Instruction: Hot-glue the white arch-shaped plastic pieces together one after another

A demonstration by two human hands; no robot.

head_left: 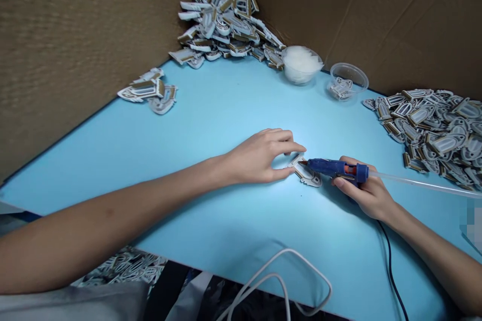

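Observation:
My right hand [372, 196] is wrapped round a blue hot glue gun [326, 166], with a clear glue stick [417, 183] sticking out of its back end. The gun's nozzle points left, at a small white and gold frame-shaped piece [311, 178] lying on the table. Thumb and forefinger of my left hand [261, 156] grip the near and far edges of that piece at its left end. Whether the nozzle touches the piece is hard to make out. Part of the piece is hidden under the gun.
Heaps of similar pieces lie at the back [226, 25], at the right [437, 130] and at the left edge [150, 91]. A bowl of white translucent bits [301, 65] stands beside a clear tub [350, 77]. A white cable [288, 253] loops over the table's [211, 225] front edge. Cardboard walls [94, 20] enclose the back.

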